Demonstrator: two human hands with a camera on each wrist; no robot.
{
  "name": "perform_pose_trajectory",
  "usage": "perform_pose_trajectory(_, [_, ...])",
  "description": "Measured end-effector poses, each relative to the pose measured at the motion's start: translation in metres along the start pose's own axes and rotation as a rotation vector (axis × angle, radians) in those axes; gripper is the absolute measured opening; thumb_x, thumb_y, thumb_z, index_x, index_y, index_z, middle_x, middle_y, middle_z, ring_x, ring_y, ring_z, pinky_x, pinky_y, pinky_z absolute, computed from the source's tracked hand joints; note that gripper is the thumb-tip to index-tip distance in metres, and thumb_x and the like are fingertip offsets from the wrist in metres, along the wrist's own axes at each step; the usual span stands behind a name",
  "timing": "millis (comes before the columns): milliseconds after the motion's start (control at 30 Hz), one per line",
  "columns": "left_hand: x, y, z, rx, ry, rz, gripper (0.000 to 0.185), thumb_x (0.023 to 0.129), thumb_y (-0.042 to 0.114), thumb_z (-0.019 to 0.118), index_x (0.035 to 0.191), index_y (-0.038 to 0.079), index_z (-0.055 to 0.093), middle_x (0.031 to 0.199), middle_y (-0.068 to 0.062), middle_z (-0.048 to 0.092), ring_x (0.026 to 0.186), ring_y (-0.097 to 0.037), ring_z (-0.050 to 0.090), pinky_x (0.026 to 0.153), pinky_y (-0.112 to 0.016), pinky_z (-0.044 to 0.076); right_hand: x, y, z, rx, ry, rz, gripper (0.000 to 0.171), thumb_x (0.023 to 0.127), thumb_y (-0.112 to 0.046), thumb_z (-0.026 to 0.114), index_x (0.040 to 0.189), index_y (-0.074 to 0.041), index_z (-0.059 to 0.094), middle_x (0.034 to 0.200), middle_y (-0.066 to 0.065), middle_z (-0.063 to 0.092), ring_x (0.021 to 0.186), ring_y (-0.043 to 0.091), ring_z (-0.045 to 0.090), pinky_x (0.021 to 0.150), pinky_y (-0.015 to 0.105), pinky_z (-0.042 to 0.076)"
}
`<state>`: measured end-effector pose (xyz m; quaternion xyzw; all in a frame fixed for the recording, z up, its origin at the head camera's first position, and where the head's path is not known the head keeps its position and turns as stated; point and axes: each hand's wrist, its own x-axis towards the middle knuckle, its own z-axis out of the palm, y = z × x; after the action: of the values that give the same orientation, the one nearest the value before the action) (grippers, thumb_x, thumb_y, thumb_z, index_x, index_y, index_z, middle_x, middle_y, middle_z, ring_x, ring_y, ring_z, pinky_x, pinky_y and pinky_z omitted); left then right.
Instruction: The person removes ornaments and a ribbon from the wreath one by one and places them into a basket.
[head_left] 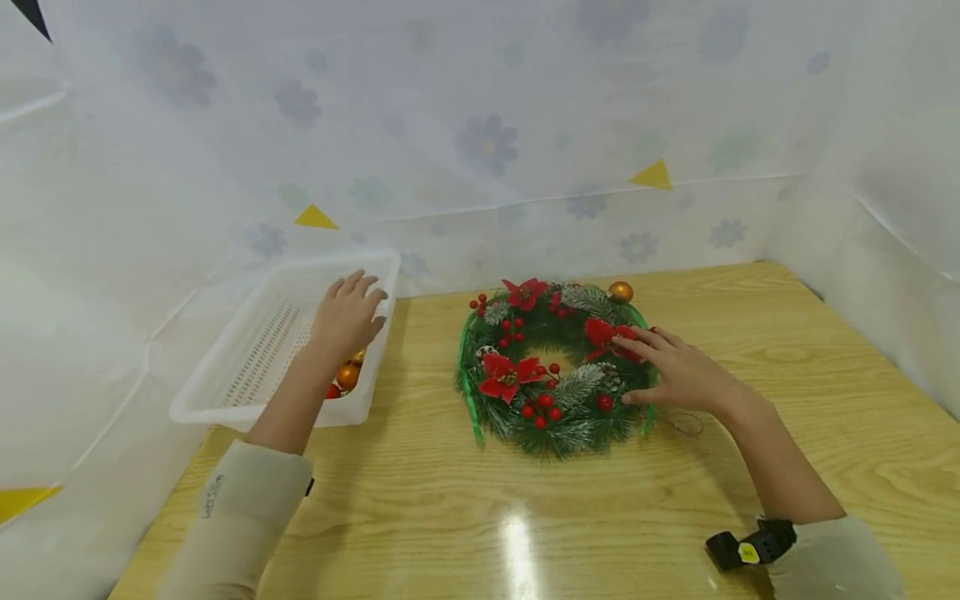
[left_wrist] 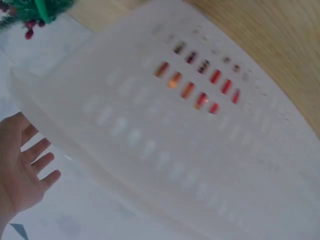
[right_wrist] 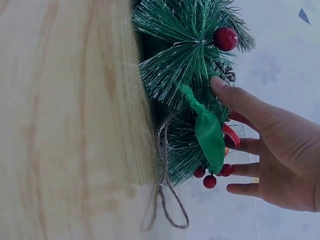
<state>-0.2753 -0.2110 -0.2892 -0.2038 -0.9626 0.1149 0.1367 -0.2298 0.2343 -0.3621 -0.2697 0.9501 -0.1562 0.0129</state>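
At the far left of the wooden table (head_left: pixel 750 350) stands a white plastic basket (head_left: pixel 247 358) with slotted walls, set against the flowered backdrop (head_left: pixel 487 142). The left hand (head_left: pixel 347 317) hangs over the basket's right side, near its far corner; its fingers are straight and spread, and they grip nothing. The left wrist view shows that open palm (left_wrist: pixel 20 175) with the fingers apart, clear of the basket wall (left_wrist: pixel 150 130). Whether the fingertips touch the rim cannot be told. Inside the basket, at its near right corner just below the wrist, lie a few round ornaments (head_left: pixel 347 375), orange and red; they show as coloured patches through the slots (left_wrist: pixel 195 90).

To the right, near the middle of the table, a green wreath (head_left: pixel 551 367) lies flat, set with red flowers, red berries, pine cones and one gold ball (head_left: pixel 620 292) at its far edge. The right hand (head_left: pixel 675 371) rests on the wreath's right side with fingers stretched out, open and not clasping. Its thumb (right_wrist: pixel 240 100) presses on the frosted needles beside a green ribbon (right_wrist: pixel 210 135). A loop of twine (right_wrist: pixel 167 200) trails from the wreath onto the table.
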Motion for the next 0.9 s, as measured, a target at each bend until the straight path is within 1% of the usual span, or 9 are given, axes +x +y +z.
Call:
perform_pose_trajectory(67, [0.006,0.020,-0.005,-0.014,0.028,0.035,0.037,0.087,0.021,0.065,0.117,0.002,0.059,0.132,-0.019,0.045,0.128,-0.034,0.031,0.106,-0.046,0.024,0.000,0.001,0.001,-0.005,0.004,-0.006,0.085,0.077,-0.055,0.064,0.142,-0.009,0.034,0.144,0.025,0.022,0.126,0.054,0.016,0.090,0.072,0.023])
perform_pose_trajectory(200, [0.013,0.063,-0.007,-0.053,0.041,0.136,0.039,0.092,0.031,0.057,0.121,0.005,0.057,0.134,-0.015,0.044,0.128,-0.031,0.032,0.107,-0.043,0.023,0.001,0.002,0.002,-0.018,0.003,-0.008,0.085,0.077,-0.056,0.064,0.142,-0.009,0.035,0.143,0.026,0.023,0.126,0.054,0.017,0.090,0.071,0.024])
perform_pose_trajectory(333, [0.015,0.108,-0.001,-0.097,0.056,0.294,0.049,0.095,0.042,0.046,0.127,0.007,0.053,0.134,-0.012,0.045,0.127,-0.029,0.034,0.107,-0.040,0.024,0.001,0.002,0.002,-0.016,0.003,-0.005,0.085,0.077,-0.056,0.064,0.142,-0.009,0.035,0.143,0.026,0.022,0.126,0.054,0.017,0.090,0.071,0.024])
perform_pose_trajectory(433, [0.014,0.138,0.005,-0.133,0.036,0.390,0.057,0.094,0.050,0.041,0.132,0.008,0.048,0.136,-0.009,0.043,0.129,-0.026,0.033,0.106,-0.038,0.025,0.001,0.003,0.002,-0.014,0.008,-0.006,0.085,0.076,-0.056,0.064,0.142,-0.010,0.035,0.144,0.024,0.023,0.126,0.053,0.017,0.089,0.072,0.024])
perform_pose_trajectory(500, [0.013,0.154,0.009,-0.150,-0.001,0.436,0.063,0.093,0.055,0.038,0.136,0.009,0.044,0.138,-0.008,0.041,0.130,-0.024,0.031,0.106,-0.037,0.025,0.000,0.003,0.003,-0.013,0.010,-0.005,0.085,0.076,-0.056,0.064,0.142,-0.011,0.034,0.144,0.024,0.023,0.126,0.053,0.016,0.089,0.072,0.024])
perform_pose_trajectory(600, [0.011,0.170,0.014,-0.190,-0.084,0.459,0.074,0.089,0.063,0.032,0.142,0.010,0.035,0.142,-0.007,0.036,0.131,-0.022,0.030,0.106,-0.038,0.026,0.001,0.002,0.003,-0.016,0.010,-0.003,0.085,0.076,-0.056,0.064,0.142,-0.011,0.034,0.143,0.024,0.023,0.126,0.054,0.017,0.089,0.072,0.024])
perform_pose_trajectory(667, [0.010,0.176,0.017,-0.218,-0.136,0.452,0.080,0.086,0.067,0.032,0.144,0.012,0.030,0.144,-0.006,0.034,0.130,-0.021,0.030,0.105,-0.038,0.027,0.001,0.001,0.003,-0.014,0.006,-0.001,0.085,0.076,-0.055,0.065,0.142,-0.010,0.034,0.143,0.024,0.023,0.126,0.054,0.016,0.088,0.072,0.023])
perform_pose_trajectory(733, [0.008,0.179,0.018,-0.230,-0.169,0.451,0.085,0.083,0.071,0.034,0.145,0.013,0.027,0.144,-0.006,0.032,0.130,-0.021,0.031,0.105,-0.038,0.028,0.001,0.000,0.003,-0.011,0.004,0.001,0.084,0.077,-0.054,0.065,0.142,-0.010,0.034,0.143,0.025,0.023,0.126,0.054,0.016,0.088,0.073,0.023])
perform_pose_trajectory(900, [0.006,0.179,0.023,-0.167,-0.171,0.503,0.087,0.079,0.069,0.047,0.144,0.013,0.031,0.144,-0.008,0.031,0.130,-0.023,0.031,0.105,-0.037,0.027,-0.001,-0.002,0.000,-0.010,0.003,-0.007,0.083,0.078,-0.051,0.066,0.142,-0.008,0.035,0.143,0.026,0.023,0.123,0.056,0.020,0.088,0.072,0.025])
